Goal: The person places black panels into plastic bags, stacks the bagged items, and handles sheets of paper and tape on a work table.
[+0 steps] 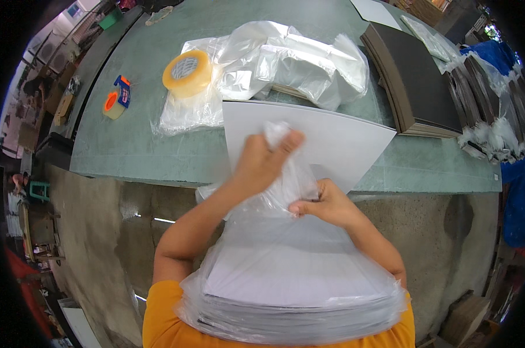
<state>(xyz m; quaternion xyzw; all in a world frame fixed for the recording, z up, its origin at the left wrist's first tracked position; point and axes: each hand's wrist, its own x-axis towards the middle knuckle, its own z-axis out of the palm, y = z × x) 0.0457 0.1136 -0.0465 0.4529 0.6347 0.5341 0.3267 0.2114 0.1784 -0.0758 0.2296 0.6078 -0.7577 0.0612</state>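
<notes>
Against my body stands a stack of white sheets inside a clear plastic bag (297,267), its loose end gathered upward. My left hand (262,159) is closed around the bunched top of the bag and looks blurred by motion. Lower on the gathered plastic, my right hand (326,204) pinches the bag between thumb and fingers. Behind my hands, a white board (338,139) rests at the table's near edge, partly hidden by my left hand and the plastic.
On the green table (129,151) lie crumpled clear plastic bags (309,64), a large roll of clear tape (187,73) and a blue-and-orange tape dispenser (118,97). A pile of dark boards (413,75) sits at the right, beside plastic-wrapped bundles (489,98).
</notes>
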